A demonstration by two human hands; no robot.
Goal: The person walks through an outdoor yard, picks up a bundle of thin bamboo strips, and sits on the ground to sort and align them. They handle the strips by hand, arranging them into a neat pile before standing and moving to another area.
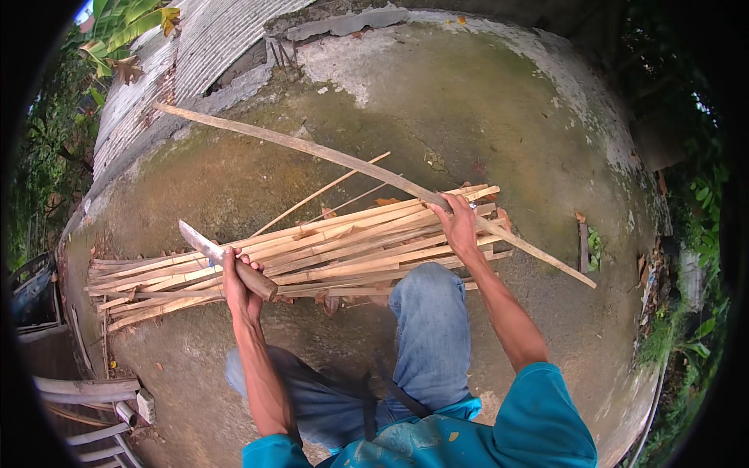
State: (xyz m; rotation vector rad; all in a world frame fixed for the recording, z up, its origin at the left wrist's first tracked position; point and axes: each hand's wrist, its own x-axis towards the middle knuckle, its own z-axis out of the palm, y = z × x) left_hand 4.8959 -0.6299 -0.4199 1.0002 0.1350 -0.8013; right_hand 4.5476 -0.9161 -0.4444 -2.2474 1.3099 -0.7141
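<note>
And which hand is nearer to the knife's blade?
Left. The left hand holds the knife's handle, just behind the blade; the right hand is farther right, holding a long strip.

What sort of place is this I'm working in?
Most likely an outdoor yard: there's weathered concrete underfoot, corrugated sheeting toward the upper left, and greenery along both sides.

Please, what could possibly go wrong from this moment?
The left hand holds a knife with its blade bare, so a slip might cut someone. The bare right hand grips a long strip, which could leave splinters. The pile of strips lies in front of the knees and might shift if bumped.
</note>
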